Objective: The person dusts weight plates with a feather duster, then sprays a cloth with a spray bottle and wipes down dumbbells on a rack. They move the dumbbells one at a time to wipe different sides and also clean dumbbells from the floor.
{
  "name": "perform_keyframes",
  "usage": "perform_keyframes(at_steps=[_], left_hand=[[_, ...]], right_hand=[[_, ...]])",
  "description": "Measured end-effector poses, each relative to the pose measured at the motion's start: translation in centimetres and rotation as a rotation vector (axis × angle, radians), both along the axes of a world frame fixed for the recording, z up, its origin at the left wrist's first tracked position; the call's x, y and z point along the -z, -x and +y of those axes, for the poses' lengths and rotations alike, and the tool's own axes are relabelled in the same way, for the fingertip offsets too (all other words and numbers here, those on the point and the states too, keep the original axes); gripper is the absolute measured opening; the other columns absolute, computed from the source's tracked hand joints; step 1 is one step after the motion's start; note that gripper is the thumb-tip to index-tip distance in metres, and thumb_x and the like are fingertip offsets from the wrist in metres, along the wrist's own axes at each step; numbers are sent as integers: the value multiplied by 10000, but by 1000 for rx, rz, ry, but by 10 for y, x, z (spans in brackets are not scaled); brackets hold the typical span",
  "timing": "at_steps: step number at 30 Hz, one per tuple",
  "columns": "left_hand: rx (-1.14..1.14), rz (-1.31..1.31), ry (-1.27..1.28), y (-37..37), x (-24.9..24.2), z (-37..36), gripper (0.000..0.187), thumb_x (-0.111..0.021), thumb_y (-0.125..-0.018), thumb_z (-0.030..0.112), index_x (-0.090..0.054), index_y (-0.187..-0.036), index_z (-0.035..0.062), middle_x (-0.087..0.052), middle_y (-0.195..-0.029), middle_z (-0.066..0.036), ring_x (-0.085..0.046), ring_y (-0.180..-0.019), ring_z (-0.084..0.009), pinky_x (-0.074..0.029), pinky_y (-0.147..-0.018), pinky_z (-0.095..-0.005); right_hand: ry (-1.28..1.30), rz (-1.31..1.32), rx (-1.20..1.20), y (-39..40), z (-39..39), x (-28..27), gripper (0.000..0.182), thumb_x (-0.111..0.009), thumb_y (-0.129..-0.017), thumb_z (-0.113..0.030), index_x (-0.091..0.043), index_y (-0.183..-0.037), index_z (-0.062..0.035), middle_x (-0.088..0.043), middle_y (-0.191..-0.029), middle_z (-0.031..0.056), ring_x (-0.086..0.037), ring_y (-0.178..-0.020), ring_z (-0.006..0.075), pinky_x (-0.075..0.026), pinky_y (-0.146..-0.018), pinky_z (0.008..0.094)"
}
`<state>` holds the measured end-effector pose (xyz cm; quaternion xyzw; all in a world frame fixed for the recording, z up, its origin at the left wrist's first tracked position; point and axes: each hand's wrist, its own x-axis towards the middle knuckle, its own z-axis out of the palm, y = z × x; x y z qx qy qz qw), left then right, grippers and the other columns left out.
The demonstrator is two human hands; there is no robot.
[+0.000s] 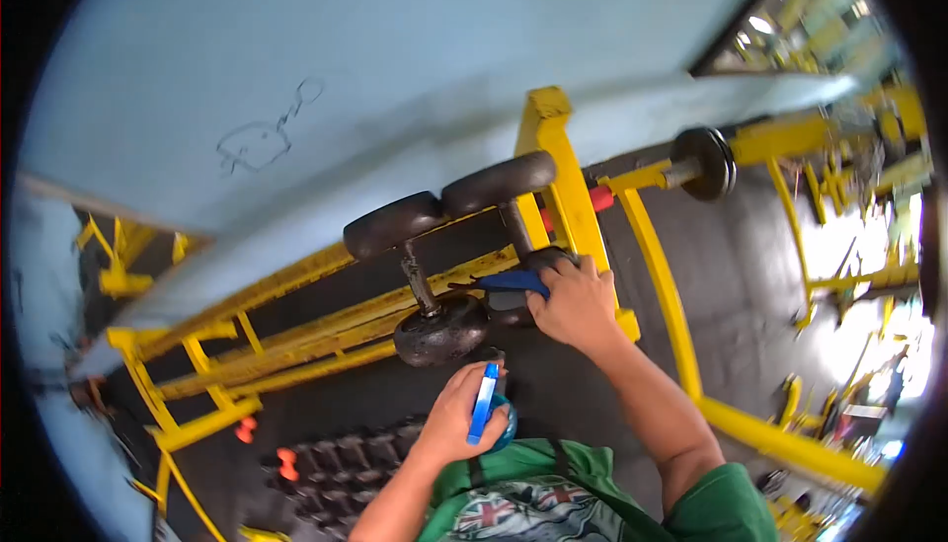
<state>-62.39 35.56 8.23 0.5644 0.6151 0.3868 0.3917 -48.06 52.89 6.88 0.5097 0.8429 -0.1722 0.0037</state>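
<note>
My left hand [452, 422] is closed around a spray bottle [483, 404] with a blue-and-white top and a teal body, low in front of my green shirt. My right hand [578, 300] presses a blue cloth [515, 280] against the near end of a black dumbbell [499, 180]. That end is partly hidden by the fingers and cloth. Just left of it lies a second dumbbell [441, 332], its metal handle worn and its round ends dark. Both rest on a yellow rack [326, 327] along the wall.
Several small dumbbells [346, 463] lie on the dark floor at lower left, with orange ones [287, 463] beside them. A yellow frame [664, 290] and a weight plate [706, 164] on a bar stand to the right. The blue wall [395, 58] bounds the far side.
</note>
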Motion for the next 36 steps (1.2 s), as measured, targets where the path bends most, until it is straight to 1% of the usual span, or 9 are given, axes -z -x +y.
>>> perform_keyframes(at_steps=[4, 9, 11, 13, 16, 23, 25, 30, 36], left_hand=[[6, -34, 48, 24, 8, 15, 478, -660, -691, 142, -551, -1133, -3, -580, -1123, -208, -575, -1012, -399, -467, -896, -424], [90, -64, 168, 28, 11, 33, 458, -628, -715, 151, -538, -1126, -29, -567, -1082, -217, -559, -996, -407, -462, -875, -448], [114, -110, 262, 31, 14, 44, 428, -626, -721, 159, -549, -1097, -29, -574, -1066, -218, -567, -977, -406, -470, -850, -453], [155, -227, 207, 33, 24, 54, 346, -654, -730, 202, -571, -1009, 16, -610, -926, -179, -611, -826, -366, -478, -725, -436], [322, -186, 406, 37, 29, 85, 284, -654, -733, 218, -584, -945, 42, -628, -829, -152, -623, -787, -354, -481, -704, -425], [377, -37, 556, 49, 3, 110, 338, -644, -720, 264, -595, -963, 35, -651, -893, -172, -625, -857, -371, -485, -749, -438], [318, -65, 543, 59, -11, 101, 387, -639, -715, 266, -598, -1010, 20, -651, -955, -208, -618, -914, -391, -485, -792, -457], [158, -74, 456, 60, -17, 87, 387, -666, -741, 200, -587, -1083, 36, -635, -918, -126, -692, -775, -239, -523, -686, -358], [-40, -144, 346, 27, -4, 94, 410, -678, -753, 202, -580, -1109, 24, -596, -994, -161, -686, -770, -268, -517, -702, -353]], right_hand=[[84, -397, -582, 67, 11, 19, 398, -535, -802, -373, -713, -931, -41, -671, -928, 135, -573, -977, 360, -437, -813, 519], [703, -130, -293, 106, 86, 44, 361, -542, -798, -320, -695, -938, -24, -654, -916, 256, -588, -1020, 394, -490, -831, 447], [103, 313, -835, 58, 120, 11, 261, -566, -855, -247, -677, -955, -33, -658, -826, 215, -634, -746, 363, -490, -698, 434], [643, 73, -103, 33, 127, -53, 271, -587, -859, -254, -674, -980, -28, -659, -791, 170, -620, -697, 297, -466, -645, 397], [728, -64, 97, 0, 121, -75, 285, -595, -869, -264, -653, -956, 0, -648, -772, 157, -610, -689, 263, -453, -635, 372], [683, 314, -474, 39, 88, 30, 317, -564, -898, -300, -611, -866, 12, -606, -840, 211, -582, -821, 397, -455, -738, 457], [767, 1, -872, 65, 74, 70, 364, -550, -896, -331, -609, -851, 25, -611, -912, 225, -577, -883, 419, -450, -780, 489], [622, 0, -749, 30, 75, 32, 285, -586, -787, -257, -617, -842, 21, -615, -886, 224, -596, -906, 405, -470, -802, 486], [727, 165, -461, -43, 142, 58, 372, -596, -755, -234, -634, -1032, 11, -643, -1032, 229, -608, -987, 381, -481, -890, 438]])
